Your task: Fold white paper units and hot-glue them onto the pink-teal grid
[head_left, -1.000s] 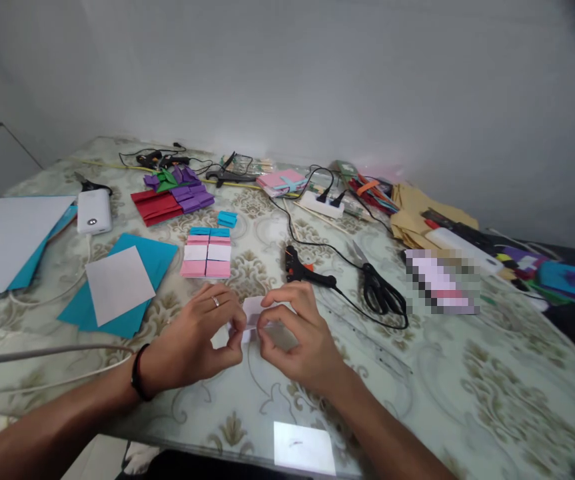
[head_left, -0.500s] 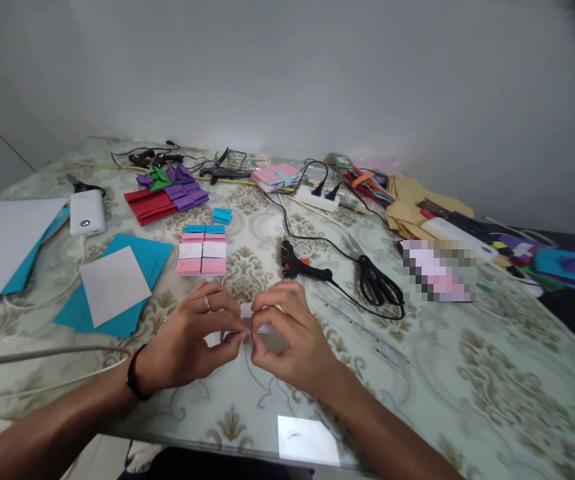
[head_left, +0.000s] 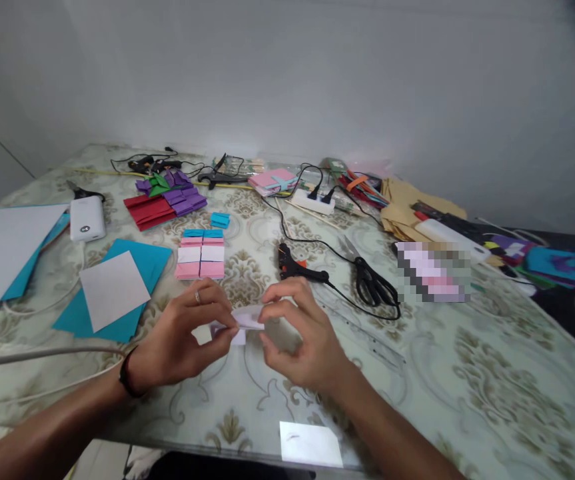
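A small folded piece of white paper [head_left: 248, 320] is held up over the table in front of me, its surface bent and partly hidden by fingers. My left hand [head_left: 194, 330], with a ring and a dark wristband, is closed in a pinch on the paper's left part. At the paper's right end, my right hand [head_left: 300, 333] curves with thumb and index finger apart; its index fingertip is at the paper's edge. Just beyond my hands lies a block of folded pink, white and blue papers [head_left: 200, 255]. A small blue folded piece [head_left: 220, 220] lies behind it.
To the right are a black glue gun [head_left: 300, 267], black-handled scissors [head_left: 374, 280] and a clear ruler [head_left: 367, 339]. Blue sheets [head_left: 117, 330] under a white square [head_left: 114, 290] lie left, near a white power bank [head_left: 87, 219]. A power strip [head_left: 313, 201] with cables stands behind.
My right thumb and index finger have parted and shifted slightly right, from a pinch close beside my left fingertips. More of the white paper now shows between my hands.
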`<action>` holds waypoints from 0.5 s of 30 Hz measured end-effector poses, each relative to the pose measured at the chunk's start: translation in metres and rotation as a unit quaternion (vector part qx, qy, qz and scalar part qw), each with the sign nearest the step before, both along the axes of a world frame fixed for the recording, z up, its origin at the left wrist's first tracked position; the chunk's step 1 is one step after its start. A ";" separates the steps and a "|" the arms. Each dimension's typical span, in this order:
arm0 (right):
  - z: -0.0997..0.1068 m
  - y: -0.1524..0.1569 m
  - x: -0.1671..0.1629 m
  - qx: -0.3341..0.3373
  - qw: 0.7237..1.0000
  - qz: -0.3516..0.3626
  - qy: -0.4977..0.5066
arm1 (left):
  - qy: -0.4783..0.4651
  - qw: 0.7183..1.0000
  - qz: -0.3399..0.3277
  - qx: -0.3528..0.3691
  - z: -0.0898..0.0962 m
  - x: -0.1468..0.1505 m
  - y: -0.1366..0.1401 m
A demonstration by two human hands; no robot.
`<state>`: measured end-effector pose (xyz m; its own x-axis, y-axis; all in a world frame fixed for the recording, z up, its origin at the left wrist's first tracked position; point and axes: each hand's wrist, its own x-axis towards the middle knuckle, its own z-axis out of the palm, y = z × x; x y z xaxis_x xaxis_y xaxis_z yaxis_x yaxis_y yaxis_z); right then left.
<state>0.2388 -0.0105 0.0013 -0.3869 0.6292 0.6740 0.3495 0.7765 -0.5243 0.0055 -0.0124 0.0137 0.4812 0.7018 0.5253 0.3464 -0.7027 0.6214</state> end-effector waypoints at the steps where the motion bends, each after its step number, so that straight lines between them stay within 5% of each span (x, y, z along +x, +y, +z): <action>1: -0.001 -0.001 -0.002 0.002 1.000 0.007 -0.002 | 0.001 1.000 -0.003 -0.003 -0.001 0.001 -0.001; 15: -0.002 -0.002 -0.005 0.005 1.000 0.015 -0.005 | -0.016 0.998 -0.031 -0.057 0.003 -0.001 -0.003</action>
